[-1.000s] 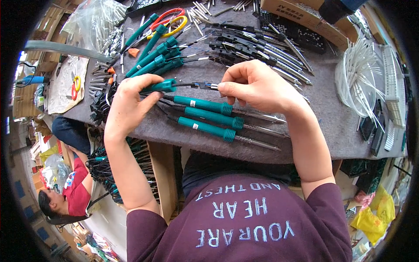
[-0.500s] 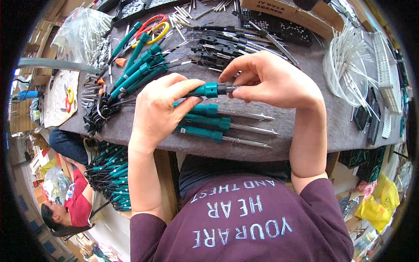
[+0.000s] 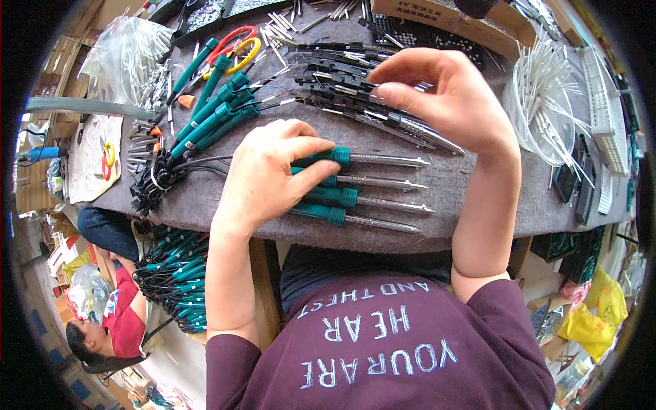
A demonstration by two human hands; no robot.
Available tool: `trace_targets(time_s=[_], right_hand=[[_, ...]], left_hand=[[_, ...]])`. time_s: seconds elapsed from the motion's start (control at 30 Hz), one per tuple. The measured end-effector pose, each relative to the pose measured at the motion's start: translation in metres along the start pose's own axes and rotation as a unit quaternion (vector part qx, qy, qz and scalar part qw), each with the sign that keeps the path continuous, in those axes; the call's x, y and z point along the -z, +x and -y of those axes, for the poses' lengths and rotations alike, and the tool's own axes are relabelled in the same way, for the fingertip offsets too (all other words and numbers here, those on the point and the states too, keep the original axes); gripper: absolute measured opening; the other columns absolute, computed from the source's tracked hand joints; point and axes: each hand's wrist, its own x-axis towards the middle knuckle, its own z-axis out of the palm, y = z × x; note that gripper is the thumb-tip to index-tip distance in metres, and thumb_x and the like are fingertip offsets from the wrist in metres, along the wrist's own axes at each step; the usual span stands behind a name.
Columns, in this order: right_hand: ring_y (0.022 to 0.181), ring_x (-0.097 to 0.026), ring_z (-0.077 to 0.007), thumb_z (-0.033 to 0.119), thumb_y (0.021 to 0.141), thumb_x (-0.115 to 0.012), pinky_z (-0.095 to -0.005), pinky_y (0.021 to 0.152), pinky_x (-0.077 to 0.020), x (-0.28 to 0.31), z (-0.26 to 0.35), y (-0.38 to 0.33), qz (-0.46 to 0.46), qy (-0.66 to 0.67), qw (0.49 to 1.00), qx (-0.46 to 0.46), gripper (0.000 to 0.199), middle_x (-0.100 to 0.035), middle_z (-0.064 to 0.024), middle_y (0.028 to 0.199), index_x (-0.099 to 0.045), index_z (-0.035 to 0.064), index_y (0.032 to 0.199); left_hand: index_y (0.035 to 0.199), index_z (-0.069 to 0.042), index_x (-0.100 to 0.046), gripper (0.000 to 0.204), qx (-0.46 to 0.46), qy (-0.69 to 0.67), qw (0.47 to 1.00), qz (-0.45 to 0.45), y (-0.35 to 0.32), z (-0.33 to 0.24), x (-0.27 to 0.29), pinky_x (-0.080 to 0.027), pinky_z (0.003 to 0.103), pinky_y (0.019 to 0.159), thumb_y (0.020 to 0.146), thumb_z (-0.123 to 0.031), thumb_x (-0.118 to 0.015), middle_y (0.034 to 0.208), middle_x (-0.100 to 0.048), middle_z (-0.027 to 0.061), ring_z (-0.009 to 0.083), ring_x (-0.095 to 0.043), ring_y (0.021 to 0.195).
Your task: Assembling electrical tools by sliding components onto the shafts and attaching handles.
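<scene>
My left hand has its thumb and fingers closed round the green handle of a soldering iron, which lies at the far side of a row on the grey cloth. Its metal tip points right. Closer to me lie more soldering irons, side by side and apart from each other at the tips. My right hand is raised with thumb and fingers apart, nothing seen between them. Under and beside it is a pile of black plastic pieces with metal rods.
Bundled green handles with black cables lie at the left, by red and yellow scissors. A bag of thin white tubes and a white rack stand right. A cardboard box is behind. Another person sits lower left.
The soldering iron in my left hand has come down into the row, now with a full metal tip showing. My right hand has left it and moved up and away toward the black pieces.
</scene>
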Motion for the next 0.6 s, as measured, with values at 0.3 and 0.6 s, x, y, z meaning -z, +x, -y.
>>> trace_targets(time_s=[0.3, 0.6], right_hand=[[0.078, -0.074, -0.0304, 0.02, 0.069, -0.08, -0.0397, 0.075, -0.0586, 0.001, 0.009, -0.015, 0.05, -0.321, 0.938, -0.124, 0.019, -0.074, -0.0129, 0.079, -0.077, 0.0076, 0.083], [0.075, -0.072, -0.0284, 0.02, 0.07, -0.077, -0.0372, 0.074, -0.0577, 0.0, 0.002, -0.009, 0.052, -0.353, 0.929, -0.097, 0.022, -0.073, -0.0124, 0.078, -0.075, 0.0029, 0.083]], left_hand=[[0.098, -0.01, -0.072, 0.016, -0.017, 0.053, 0.993, -0.102, 0.037, 0.002, -0.023, -0.055, 0.04, 0.081, 0.083, -0.011, -0.075, 0.097, -0.066, 0.007, 0.0291, -0.067, 0.095], [0.101, -0.013, -0.075, 0.025, -0.029, 0.038, 0.992, -0.119, 0.048, -0.003, -0.03, -0.054, 0.039, 0.082, 0.077, -0.011, -0.081, 0.098, -0.066, 0.005, 0.0273, -0.064, 0.097]])
